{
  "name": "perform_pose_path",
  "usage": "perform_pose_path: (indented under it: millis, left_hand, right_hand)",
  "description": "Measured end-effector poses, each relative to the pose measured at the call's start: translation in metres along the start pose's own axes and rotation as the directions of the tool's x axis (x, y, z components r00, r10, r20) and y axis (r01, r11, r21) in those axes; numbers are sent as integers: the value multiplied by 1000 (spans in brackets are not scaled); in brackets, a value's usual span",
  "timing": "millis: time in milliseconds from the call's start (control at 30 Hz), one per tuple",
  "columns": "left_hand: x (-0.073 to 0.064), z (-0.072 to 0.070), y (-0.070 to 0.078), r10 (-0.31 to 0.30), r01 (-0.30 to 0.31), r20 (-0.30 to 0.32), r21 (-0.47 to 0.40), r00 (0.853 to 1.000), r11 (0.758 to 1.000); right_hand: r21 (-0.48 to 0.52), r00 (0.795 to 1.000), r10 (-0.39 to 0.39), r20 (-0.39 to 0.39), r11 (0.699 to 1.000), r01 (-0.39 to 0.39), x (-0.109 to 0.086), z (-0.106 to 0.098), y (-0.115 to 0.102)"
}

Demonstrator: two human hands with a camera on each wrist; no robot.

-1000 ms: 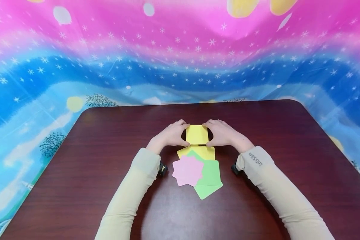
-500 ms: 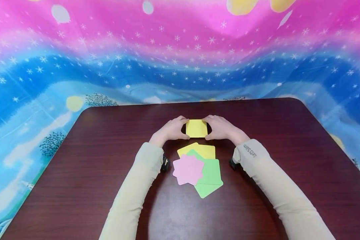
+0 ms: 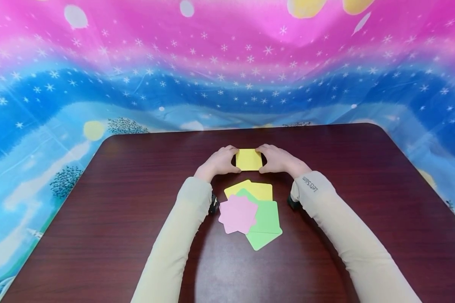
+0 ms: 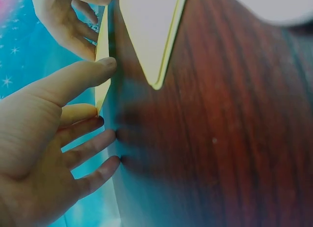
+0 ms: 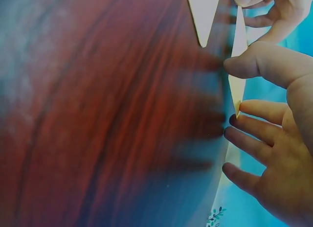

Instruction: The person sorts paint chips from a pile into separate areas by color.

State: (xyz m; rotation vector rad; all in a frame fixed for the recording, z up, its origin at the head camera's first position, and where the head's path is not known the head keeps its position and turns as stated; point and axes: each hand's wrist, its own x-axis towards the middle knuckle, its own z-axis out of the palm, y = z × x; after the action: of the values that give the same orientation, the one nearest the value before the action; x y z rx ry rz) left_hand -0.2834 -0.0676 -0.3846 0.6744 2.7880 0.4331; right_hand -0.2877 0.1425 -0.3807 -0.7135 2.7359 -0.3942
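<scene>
"Where is the yellow square card (image 3: 249, 160)?"

"Between the two hands. The left hand (image 3: 220, 162) has it by one side, the right hand (image 3: 279, 160) by the other."

"How do the fingers grip it?"

"Each hand pinches with thumb and forefinger: the thumbs sit at the corners nearer the person, the forefingers at the far corners. The remaining fingers are spread, and the left wrist view shows three of them stretched out past the card."

"Does the card touch the surface (image 3: 98, 210)?"

"I can't tell. Both wrist views catch it nearly edge-on, a thin strip beside the thumb tips."

"And what lies on the person's side of the fingers?"

"An overlapping pile, apart from the held card. Closest to the thumbs are yellow cards (image 3: 261, 191), then green cards (image 3: 267, 216) partly over them, and a pink star-edged shape (image 3: 236, 213) on top, toward the left hand's side."

"Anything behind the wrists?"

"Cream sleeves (image 3: 174, 240), with a small black device (image 3: 293, 202) under the right cuff. Well beyond the fingertips hangs a pink and blue backdrop (image 3: 227, 50) printed with white snowflakes."
</scene>
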Motion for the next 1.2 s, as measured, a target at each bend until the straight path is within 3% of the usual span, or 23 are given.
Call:
perform_pose_path:
  millis: [200, 533, 1200]
  left_hand:
    - [2, 1, -1, -13, 13, -13, 0, 1000, 1000]
    - [4, 4, -7, -36, 33, -28, -81, 999, 996]
    - [5, 2, -1, -79, 80, 25, -44, 997, 996]
  right_hand:
    - [7, 1000, 16, 20, 1000, -16, 4, -1, 0]
    - [25, 997, 15, 75, 1000, -17, 5, -6, -3]
    - [-15, 997, 39, 64, 999, -38, 9, -4, -4]
